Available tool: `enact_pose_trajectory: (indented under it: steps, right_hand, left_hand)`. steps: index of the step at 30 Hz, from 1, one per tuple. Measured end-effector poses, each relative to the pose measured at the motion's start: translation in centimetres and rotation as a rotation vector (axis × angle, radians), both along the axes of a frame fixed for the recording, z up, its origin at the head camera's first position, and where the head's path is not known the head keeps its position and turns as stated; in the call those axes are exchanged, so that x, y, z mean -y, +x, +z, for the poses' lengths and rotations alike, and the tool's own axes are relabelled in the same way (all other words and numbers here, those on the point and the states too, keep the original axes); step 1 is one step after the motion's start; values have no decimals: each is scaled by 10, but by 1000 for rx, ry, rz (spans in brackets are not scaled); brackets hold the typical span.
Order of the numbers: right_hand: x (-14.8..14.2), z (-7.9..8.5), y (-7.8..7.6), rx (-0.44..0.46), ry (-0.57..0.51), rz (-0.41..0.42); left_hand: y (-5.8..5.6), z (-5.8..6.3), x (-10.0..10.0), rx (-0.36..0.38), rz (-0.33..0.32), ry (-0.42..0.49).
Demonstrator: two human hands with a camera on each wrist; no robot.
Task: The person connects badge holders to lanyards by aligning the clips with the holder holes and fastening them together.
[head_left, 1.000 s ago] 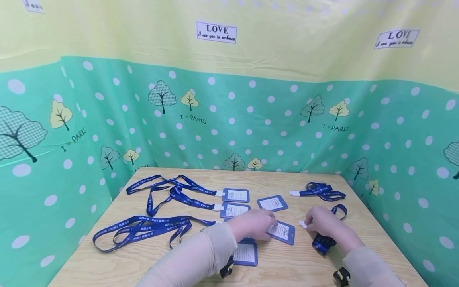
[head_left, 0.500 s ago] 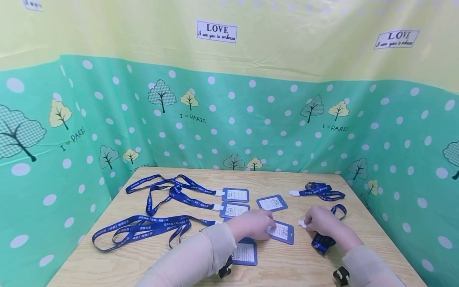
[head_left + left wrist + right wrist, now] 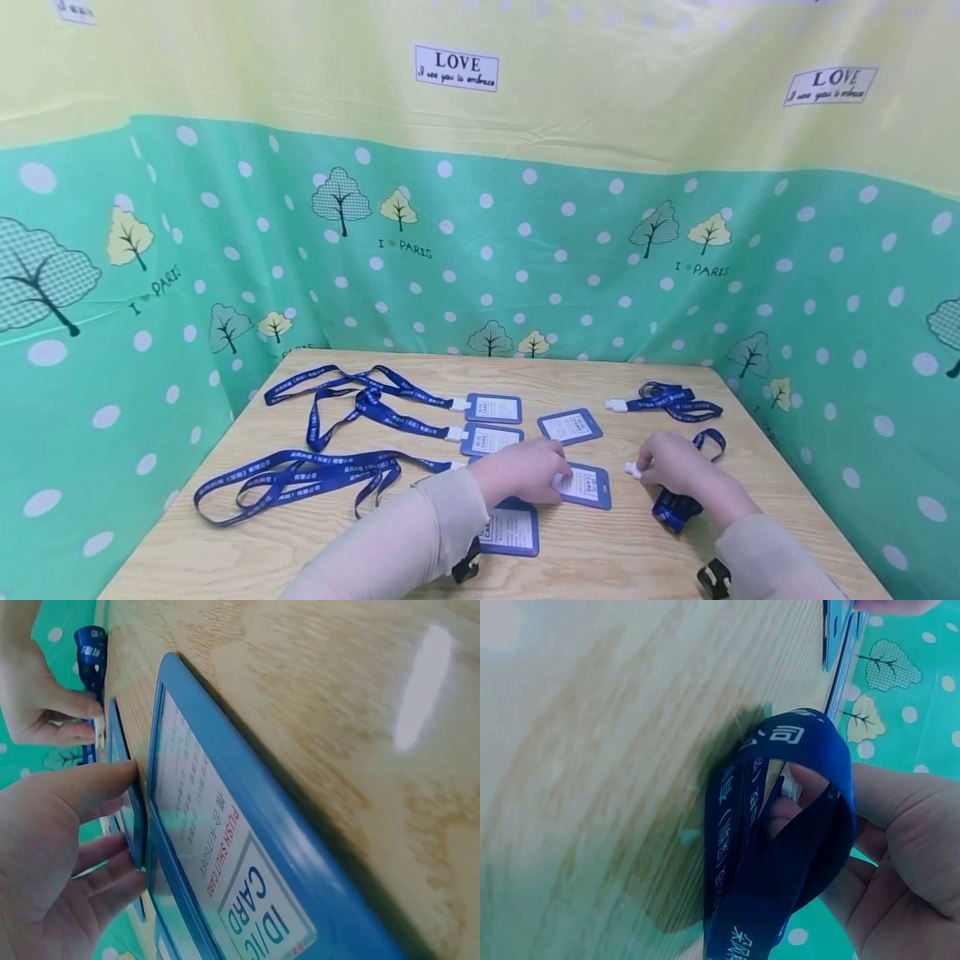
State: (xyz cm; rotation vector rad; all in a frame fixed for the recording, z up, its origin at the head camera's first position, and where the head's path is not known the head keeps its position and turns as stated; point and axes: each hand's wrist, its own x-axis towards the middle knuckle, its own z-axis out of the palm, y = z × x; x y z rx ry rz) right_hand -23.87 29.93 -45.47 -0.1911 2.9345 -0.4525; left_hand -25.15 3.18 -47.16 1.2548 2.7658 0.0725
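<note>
My left hand grips a blue badge holder by its left end, which the fingers cover. In the left wrist view, thumb and fingers lie on its two long edges. The holder is flat on the wooden table, its card text facing up. To the right, my right hand pinches the white clip of a folded dark blue lanyard. The lanyard loop hangs in front of the fingers in the right wrist view. A gap separates clip and holder. Another badge holder lies nearer, partly under the left forearm.
At left, several blue lanyards lie stretched out, two visibly clipped to badge holders. A loose badge holder sits behind my left hand. A folded lanyard lies back right. Patterned cloth surrounds the table.
The badge holder in my left hand has shifted slightly left and turned a little straighter toward the clip. My right hand and its lanyard stay where they were.
</note>
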Motion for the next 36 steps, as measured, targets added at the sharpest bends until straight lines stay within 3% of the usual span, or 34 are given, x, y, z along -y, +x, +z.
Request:
enact_pose_trajectory:
  steps: [19,36]
  right_hand:
    - [2,-1,2,11,17,9]
    - [0,1,0,1,26,21]
  left_hand:
    - [-1,-2,6,8,17,6]
    - [2,7,7,43,41,4]
